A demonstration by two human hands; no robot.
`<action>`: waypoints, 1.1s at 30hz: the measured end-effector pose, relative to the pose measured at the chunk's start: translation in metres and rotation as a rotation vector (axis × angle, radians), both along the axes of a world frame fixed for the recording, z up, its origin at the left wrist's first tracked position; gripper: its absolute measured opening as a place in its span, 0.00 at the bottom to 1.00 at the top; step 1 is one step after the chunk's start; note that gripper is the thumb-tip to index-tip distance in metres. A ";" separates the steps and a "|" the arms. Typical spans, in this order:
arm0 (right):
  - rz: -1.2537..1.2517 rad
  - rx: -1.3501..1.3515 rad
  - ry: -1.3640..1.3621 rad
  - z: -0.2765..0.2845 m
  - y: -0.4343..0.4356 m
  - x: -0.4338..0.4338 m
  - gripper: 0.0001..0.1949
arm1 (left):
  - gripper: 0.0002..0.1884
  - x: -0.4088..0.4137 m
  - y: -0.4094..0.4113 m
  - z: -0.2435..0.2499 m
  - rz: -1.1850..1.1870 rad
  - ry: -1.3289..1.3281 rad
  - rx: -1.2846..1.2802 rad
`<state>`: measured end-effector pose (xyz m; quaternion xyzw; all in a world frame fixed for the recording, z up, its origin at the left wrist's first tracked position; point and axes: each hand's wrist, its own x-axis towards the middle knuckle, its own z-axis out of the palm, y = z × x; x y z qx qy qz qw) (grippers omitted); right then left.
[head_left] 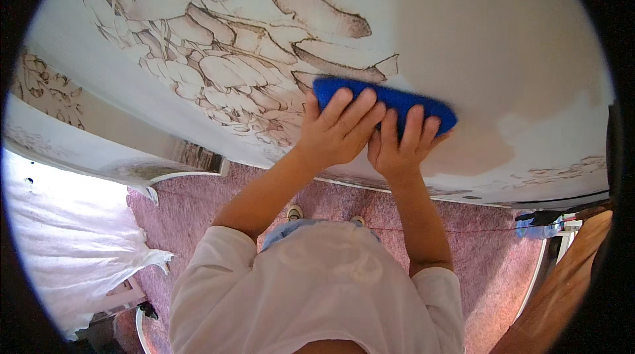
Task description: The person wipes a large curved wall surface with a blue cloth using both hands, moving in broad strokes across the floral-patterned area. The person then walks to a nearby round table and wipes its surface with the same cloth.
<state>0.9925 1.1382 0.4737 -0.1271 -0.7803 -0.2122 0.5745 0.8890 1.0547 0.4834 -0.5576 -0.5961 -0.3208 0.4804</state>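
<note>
A blue pad (392, 96), perhaps a felt or foam smoother, lies flat against a wall covering (238, 71) printed with brown line drawings of leaf-like or stone-like shapes. My left hand (342, 128) presses the pad's left part with spread fingers. Close beside it, my right hand (407, 140) holds the right part, its fingertips on the blue face. The pad sits at the right edge of the drawn shapes, next to a plain beige area. Its underside is hidden.
Pinkish carpet (198, 210) covers the floor around my shoes. White draped sheeting (74, 235) hangs at the left. Plastic bottles (538, 227) stand at the right, near a brown wooden-looking piece (560, 279). A thin red cord crosses the carpet. Another printed wall section (114, 135) is at the left.
</note>
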 end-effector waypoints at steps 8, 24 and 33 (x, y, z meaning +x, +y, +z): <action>0.009 -0.192 -0.290 -0.138 -0.016 0.023 0.12 | 0.10 0.004 -0.020 -0.132 -0.020 -0.044 -0.307; 0.039 -0.070 -0.132 -0.081 0.002 0.016 0.13 | 0.18 0.004 -0.009 -0.097 -0.013 -0.043 -0.169; 0.077 -0.133 -0.384 -0.167 -0.007 0.042 0.12 | 0.16 0.010 -0.031 -0.185 0.003 -0.132 -0.541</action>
